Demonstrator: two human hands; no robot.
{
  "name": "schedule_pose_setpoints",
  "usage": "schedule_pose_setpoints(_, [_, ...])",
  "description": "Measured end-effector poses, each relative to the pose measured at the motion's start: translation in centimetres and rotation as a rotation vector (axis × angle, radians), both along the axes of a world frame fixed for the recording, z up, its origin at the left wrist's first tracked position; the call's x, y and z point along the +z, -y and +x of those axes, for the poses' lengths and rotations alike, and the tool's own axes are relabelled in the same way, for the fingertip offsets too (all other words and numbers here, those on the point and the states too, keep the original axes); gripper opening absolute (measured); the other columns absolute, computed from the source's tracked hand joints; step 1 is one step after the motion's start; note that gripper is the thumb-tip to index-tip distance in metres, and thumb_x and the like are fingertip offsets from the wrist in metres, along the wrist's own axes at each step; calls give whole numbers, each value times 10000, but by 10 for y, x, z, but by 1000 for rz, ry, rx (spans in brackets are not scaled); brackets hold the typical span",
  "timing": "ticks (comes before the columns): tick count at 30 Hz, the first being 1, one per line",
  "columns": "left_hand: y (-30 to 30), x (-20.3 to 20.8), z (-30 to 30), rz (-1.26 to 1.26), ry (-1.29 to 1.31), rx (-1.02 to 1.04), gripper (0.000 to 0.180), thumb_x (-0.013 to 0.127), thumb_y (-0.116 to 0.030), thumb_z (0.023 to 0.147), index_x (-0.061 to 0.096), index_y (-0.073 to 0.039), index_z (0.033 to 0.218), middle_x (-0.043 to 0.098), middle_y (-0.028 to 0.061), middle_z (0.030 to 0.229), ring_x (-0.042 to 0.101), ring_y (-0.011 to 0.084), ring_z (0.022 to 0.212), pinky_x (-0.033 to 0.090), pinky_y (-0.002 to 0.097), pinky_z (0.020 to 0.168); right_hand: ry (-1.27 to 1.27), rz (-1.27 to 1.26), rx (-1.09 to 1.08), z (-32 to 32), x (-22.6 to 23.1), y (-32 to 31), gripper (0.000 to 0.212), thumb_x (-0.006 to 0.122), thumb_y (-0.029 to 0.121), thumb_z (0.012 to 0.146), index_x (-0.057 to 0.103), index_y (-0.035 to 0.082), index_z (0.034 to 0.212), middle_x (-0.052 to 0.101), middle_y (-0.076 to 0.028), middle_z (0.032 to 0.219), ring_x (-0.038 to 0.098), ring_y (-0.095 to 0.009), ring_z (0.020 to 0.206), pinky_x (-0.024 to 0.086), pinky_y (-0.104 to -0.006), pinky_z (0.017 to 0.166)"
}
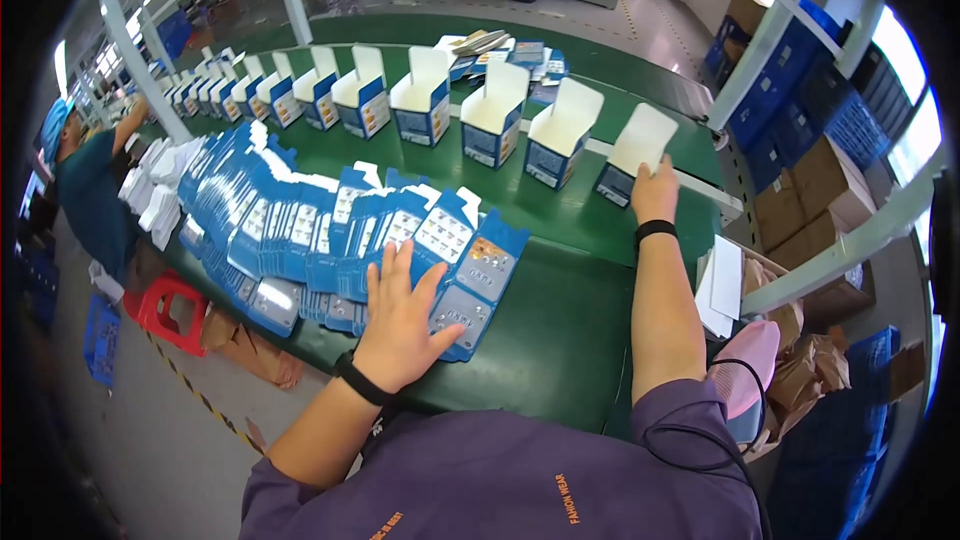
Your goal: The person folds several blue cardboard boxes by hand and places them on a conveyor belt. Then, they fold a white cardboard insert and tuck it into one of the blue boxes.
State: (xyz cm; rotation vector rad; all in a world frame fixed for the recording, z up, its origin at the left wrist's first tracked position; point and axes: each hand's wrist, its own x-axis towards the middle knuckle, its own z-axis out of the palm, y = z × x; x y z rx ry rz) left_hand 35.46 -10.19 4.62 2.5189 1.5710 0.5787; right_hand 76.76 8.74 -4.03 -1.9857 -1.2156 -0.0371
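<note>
I am viewing the green workbench (575, 305) through the head camera; the left hand (400, 320) is spreading its fingers apart, palm down, over the right end of an overlapping spread of flattened blue-and-white cartons (300, 240); I am not able to tell how firmly it is pressing. The right hand (656, 190) is touching the right side of the end carton (613, 185), which is standing upright with its white lid flap raised; its fingers are partly hidden, so I cannot tell whether they are clamping the wall. The end carton is occupying the right end of a curving row of erected cartons (424, 118); beyond the row, a loose pile of printed pieces (548, 60) is lying; at far left, a co-worker (92, 180) is reaching toward the row.
</note>
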Motion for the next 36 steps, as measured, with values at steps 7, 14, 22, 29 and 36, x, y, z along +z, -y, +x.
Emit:
schedule_pose_setpoints(7, [-10, -22, 13, -33, -103, 91, 958, 927, -305, 694, 455, -54, 1489, 239, 342, 1605, 205, 523, 1516, 163, 656, 1214, 34, -173, 560, -157, 36, 66, 507, 692, 325, 939, 640, -38, 1288, 618, -292, 1308, 592, -414, 1206, 475, -471, 1050])
schedule_pose_setpoints(14, [-8, -28, 22, -22, -71, 129, 1146, 949, -311, 653, 318, 13, 1552, 234, 356, 1601, 211, 520, 1516, 180, 618, 1230, 129, -230, 622, -196, 28, 99, 543, 708, 347, 919, 621, -57, 1270, 625, -278, 1280, 572, -429, 1247, 447, -440, 1102])
schedule_pose_setpoints(22, [-4, 4, 35, 149, 424, 215, 1173, 940, -312, 670, 274, 49, 1566, 255, 338, 1604, 285, 476, 1497, 252, 543, 1221, -151, 437, 873, -204, 101, 140, 360, 790, 166, 821, 582, 3, 1065, 538, -218, 1235, 463, -441, 1367, 368, -497, 1154])
schedule_pose_setpoints(29, [26, 51, 32, -497, 1027, -97, 994, 837, -304, 841, 265, 37, 1579, 411, 244, 1549, 433, 345, 1423, 317, 435, 1198, -23, 821, 777, -199, 123, 173, 737, 816, 361, 818, 510, -12, 1375, 367, -283, 1531, 355, -470, 1463, 249, -539, 1223])
schedule_pose_setpoints(36, [29, 33, 51, 14, 1267, -233, 740, 642, -248, 984, 287, 29, 1571, 455, 191, 1501, 461, 275, 1382, 315, 404, 1190, -901, 575, 1246, -225, 109, 197, 911, 736, 413, 904, 286, -15, 1571, 206, -271, 1653, 325, -363, 1502, 228, -471, 1238])
